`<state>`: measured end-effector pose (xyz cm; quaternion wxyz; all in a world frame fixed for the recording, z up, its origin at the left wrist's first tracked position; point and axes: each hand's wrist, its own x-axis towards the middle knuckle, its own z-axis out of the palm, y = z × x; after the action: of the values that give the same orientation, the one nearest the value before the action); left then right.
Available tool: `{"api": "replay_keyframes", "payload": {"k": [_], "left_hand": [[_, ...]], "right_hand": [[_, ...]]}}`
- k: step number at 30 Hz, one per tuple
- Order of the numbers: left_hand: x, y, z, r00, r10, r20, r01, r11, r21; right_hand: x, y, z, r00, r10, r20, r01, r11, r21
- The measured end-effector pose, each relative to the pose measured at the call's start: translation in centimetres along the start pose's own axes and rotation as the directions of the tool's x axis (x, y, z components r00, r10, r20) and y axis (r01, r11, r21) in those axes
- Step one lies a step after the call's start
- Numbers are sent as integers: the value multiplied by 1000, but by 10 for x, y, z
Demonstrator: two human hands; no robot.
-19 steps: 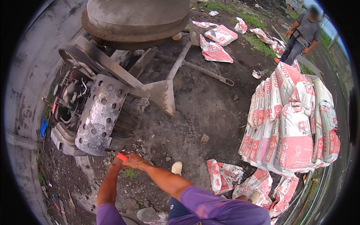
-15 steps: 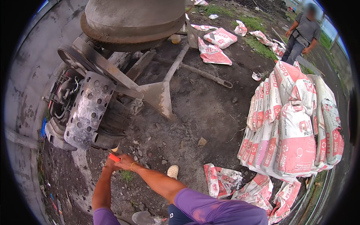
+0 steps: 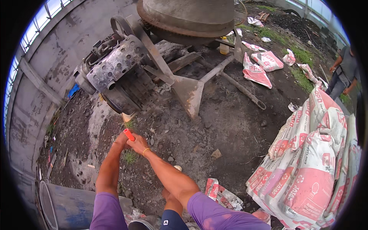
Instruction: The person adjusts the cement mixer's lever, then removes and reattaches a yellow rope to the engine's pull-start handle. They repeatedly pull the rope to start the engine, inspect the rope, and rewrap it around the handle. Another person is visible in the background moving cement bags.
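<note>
Both my arms reach forward, and my hands meet around an orange, tube-shaped handle (image 3: 129, 134). My left hand (image 3: 122, 140) and my right hand (image 3: 139, 145) are closed on it side by side, and its round orange end sticks up between them. Whatever continues below the grip is hidden by my fingers. Just beyond my hands, a pale tan piece (image 3: 127, 117) shows by the underside of a dirty engine with a perforated metal cover (image 3: 117, 63). I cannot make out whether it joins the handle. The engine sits on the frame of a cement mixer (image 3: 186, 19).
Stacked cement bags (image 3: 306, 172) stand at the right. Torn bags (image 3: 224, 194) lie near my legs, and more bags (image 3: 267, 61) lie beyond the mixer's tow bar (image 3: 241, 90). A person (image 3: 345, 71) stands far right. A grey drum (image 3: 71, 203) lies lower left, near a concrete wall (image 3: 34, 126).
My view has swung left, so the mixer and bags sit farther right. My hands, still gripping the orange handle, appear farther from the engine. The drum has come into view.
</note>
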<state>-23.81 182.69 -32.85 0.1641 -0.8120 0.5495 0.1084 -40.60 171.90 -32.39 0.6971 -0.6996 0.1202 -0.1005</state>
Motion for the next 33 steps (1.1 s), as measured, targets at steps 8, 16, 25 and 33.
{"api": "replay_keyframes", "payload": {"k": [8, 16, 25, 33], "left_hand": [[2, 20, -46, 981, 101, -164, -129, 978, -166], [-150, -21, -224, 930, -262, 257, 362, 778, -514], [72, -185, -492, 620, -568, -541, 125, 752, -648], [147, -257, -454, 819, -463, -337, -62, 513, -856]], "right_hand": [[21, -43, -26, 992, 124, 8, -121, 979, -167], [25, -54, -18, 962, 271, -32, -273, 960, -70], [22, -97, 8, 936, 333, -114, -342, 936, -79], [14, -95, 15, 920, 376, -114, -383, 922, -48]]}}
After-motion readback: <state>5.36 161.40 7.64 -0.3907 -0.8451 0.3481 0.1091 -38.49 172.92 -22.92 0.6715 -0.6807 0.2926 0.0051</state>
